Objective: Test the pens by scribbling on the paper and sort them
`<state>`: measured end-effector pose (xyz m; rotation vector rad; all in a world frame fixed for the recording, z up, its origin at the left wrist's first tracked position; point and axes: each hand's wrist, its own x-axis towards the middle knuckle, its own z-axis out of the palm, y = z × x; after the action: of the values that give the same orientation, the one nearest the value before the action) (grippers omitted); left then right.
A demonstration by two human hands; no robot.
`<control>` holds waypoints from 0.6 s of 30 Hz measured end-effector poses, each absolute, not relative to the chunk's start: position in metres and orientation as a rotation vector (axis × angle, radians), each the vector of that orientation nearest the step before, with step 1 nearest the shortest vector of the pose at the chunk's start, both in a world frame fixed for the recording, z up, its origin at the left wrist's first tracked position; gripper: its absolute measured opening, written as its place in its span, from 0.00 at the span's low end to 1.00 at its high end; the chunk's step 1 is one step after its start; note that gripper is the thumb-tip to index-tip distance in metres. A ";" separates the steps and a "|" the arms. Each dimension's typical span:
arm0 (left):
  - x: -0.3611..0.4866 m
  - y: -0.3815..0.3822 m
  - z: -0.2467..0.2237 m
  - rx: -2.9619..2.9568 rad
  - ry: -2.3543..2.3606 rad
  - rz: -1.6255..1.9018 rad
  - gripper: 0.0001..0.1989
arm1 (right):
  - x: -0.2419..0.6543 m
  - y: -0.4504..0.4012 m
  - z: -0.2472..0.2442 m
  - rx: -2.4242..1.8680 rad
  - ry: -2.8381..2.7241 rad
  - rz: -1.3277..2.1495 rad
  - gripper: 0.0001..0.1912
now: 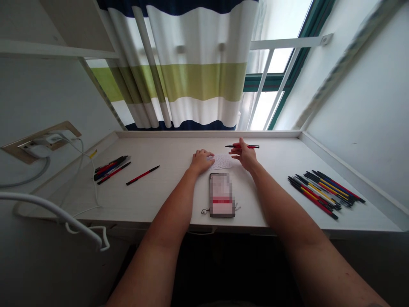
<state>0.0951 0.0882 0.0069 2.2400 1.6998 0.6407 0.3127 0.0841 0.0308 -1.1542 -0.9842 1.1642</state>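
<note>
My left hand rests palm down on the white desk, its fingertips at the left edge of a small sheet of white paper with dark marks on it. Just right of the sheet, my right hand pinches a slim red and black pen between its fingers, the tip pointing left. A dark rectangular pack with a pixelated face lies on the desk below the sheet, between my forearms.
A loose red pen and a small pile of pens lie at left, and a larger pile of pens lies at right. White cables run from a wall socket at left. A striped curtain hangs behind the desk.
</note>
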 end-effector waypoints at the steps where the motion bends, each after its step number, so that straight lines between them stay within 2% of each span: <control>1: 0.095 0.088 0.007 2.245 1.694 0.633 0.20 | 0.311 0.085 0.028 -1.147 -1.002 1.091 0.21; 4: 0.094 0.087 0.008 2.263 1.677 0.613 0.21 | 0.302 0.089 0.023 -1.195 -1.073 0.983 0.19; 8: 0.094 0.086 0.008 2.269 1.668 0.608 0.21 | 0.294 0.089 0.019 -1.197 -1.167 1.072 0.09; 13: 0.095 0.087 0.006 2.262 1.641 0.644 0.20 | 0.291 0.087 0.016 -1.377 -1.255 0.878 0.15; 18: 0.094 0.087 0.006 2.259 1.624 0.649 0.19 | 0.290 0.091 0.015 -1.438 -1.276 0.773 0.16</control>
<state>0.0942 0.0868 0.0062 2.2587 1.6238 0.6489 0.2903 0.0913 0.0149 -1.4377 -1.2759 0.7726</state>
